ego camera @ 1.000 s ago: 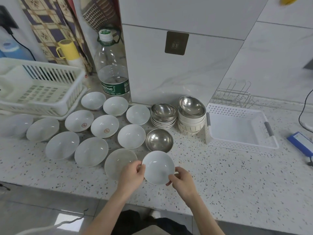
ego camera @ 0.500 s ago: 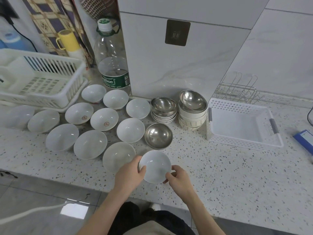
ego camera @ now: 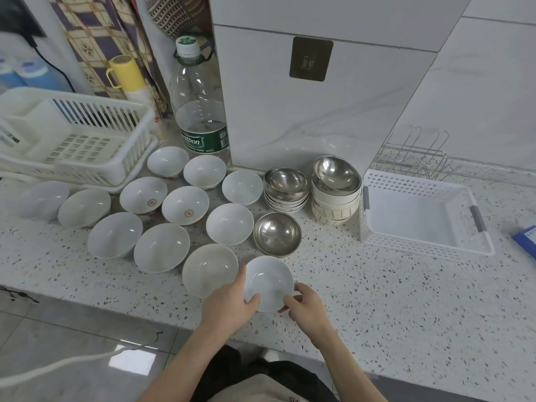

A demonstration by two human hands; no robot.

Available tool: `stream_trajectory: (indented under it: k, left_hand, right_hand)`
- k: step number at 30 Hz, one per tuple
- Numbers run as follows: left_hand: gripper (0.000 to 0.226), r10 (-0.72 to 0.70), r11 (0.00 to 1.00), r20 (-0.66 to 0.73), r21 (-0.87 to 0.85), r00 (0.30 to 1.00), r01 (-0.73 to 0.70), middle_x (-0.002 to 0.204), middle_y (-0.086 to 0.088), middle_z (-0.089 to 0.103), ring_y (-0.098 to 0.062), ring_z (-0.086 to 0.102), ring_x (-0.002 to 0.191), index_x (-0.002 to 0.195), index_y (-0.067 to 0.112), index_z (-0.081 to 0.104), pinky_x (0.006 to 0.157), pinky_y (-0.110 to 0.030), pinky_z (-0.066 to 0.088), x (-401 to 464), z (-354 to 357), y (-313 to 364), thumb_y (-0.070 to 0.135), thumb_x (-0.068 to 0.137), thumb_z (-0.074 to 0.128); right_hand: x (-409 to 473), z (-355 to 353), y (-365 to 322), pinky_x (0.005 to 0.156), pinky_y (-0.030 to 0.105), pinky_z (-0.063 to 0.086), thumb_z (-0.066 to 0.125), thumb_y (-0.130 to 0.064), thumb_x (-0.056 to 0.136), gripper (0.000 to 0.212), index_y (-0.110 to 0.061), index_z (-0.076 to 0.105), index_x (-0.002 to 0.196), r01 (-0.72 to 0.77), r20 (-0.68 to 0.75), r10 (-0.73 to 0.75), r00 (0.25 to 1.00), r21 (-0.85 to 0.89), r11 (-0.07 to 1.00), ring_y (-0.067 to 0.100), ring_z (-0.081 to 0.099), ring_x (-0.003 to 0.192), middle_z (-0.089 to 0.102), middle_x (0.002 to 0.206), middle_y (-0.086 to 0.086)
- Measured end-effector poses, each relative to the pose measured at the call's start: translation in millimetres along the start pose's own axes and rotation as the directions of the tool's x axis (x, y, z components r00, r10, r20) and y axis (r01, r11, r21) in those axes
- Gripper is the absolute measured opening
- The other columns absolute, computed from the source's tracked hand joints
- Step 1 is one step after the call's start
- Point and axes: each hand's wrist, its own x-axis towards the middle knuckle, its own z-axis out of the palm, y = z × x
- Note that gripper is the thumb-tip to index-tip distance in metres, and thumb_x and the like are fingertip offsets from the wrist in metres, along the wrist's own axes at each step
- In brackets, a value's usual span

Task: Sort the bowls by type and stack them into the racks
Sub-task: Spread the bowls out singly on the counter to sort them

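Both racks were noted empty: slatted rack (ego camera: 72, 134) at left, perforated basket (ego camera: 423, 216) at right. Unsorted bowls were spread across the desk (ego camera: 377, 300). One small white bowl (ego camera: 268, 282) was gripped at the near edge by left hand (ego camera: 229, 306) and right hand (ego camera: 307, 307), presumably for steady lifting.

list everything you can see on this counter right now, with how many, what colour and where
white bowls: thirteen loose, white, spread over the left and middle counter
held bowl: one, white, near edge
steel bowl: one, silver, standing alone mid-counter
bowl stacks: two, steel on top, by the wall
dish rack: one, white, far left
basket: one, white, right
wire rack: one, metal, behind basket
water bottle: one, clear, back
mug: one, yellow, back left
left hand: gripping held bowl
right hand: gripping held bowl
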Motion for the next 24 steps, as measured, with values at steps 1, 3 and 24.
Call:
stream_trajectory:
  k: [1, 3, 24]
  left_hand:
    - [0.073, 0.0, 1.0, -0.002, 0.005, 1.0, 0.0, 0.068, 0.007, 0.056, -0.011, 0.06, 0.069, 0.154, 0.029, 0.012, 0.049, -0.023, 0.036, -0.1, -0.4, 0.2, 0.054, 0.094, 0.046]
    - [0.072, 0.004, 1.0, -0.005, 0.017, 1.0, -0.004, 0.07, 0.007, 0.058, -0.011, 0.061, 0.07, 0.154, 0.029, 0.012, 0.047, -0.021, 0.034, -0.2, -1.3, 1.3, 0.053, 0.095, 0.045]
    - [0.041, -0.149, 0.824, 0.057, -0.544, 0.987, 0.156, 0.063, 0.008, 0.073, -0.013, 0.07, 0.077, 0.139, 0.029, 0.047, 0.062, -0.02, 0.044, 40.8, -31.4, -1.3, 0.038, 0.101, 0.036]
  right_hand:
    - [0.3, 0.7, 0.6, 0.059, 0.024, 0.049, 0.055, -0.015, 0.088, 0.023, -0.024, 0.057, 0.109, -0.001, 0.0, 0.001, 1.0, 0.01, 1.0, 0.0, 0.069, 0.067, 0.073, 0.084, 0.001]
    - [0.4, 0.8, 1.5, 0.06, 0.025, 0.05, 0.056, -0.016, 0.088, 0.022, -0.025, 0.057, 0.108, -0.003, 0.001, 0.003, 1.0, 0.026, 1.0, 0.001, 0.069, 0.068, 0.073, 0.084, 0.0]
    - [5.6, -24.0, -13.4, 0.059, 0.023, 0.039, 0.048, -0.04, 0.098, 0.018, -0.027, 0.059, 0.105, -0.035, -0.207, 0.051, 0.977, 0.08, 0.996, 0.008, 0.066, 0.078, 0.074, 0.07, -0.003]
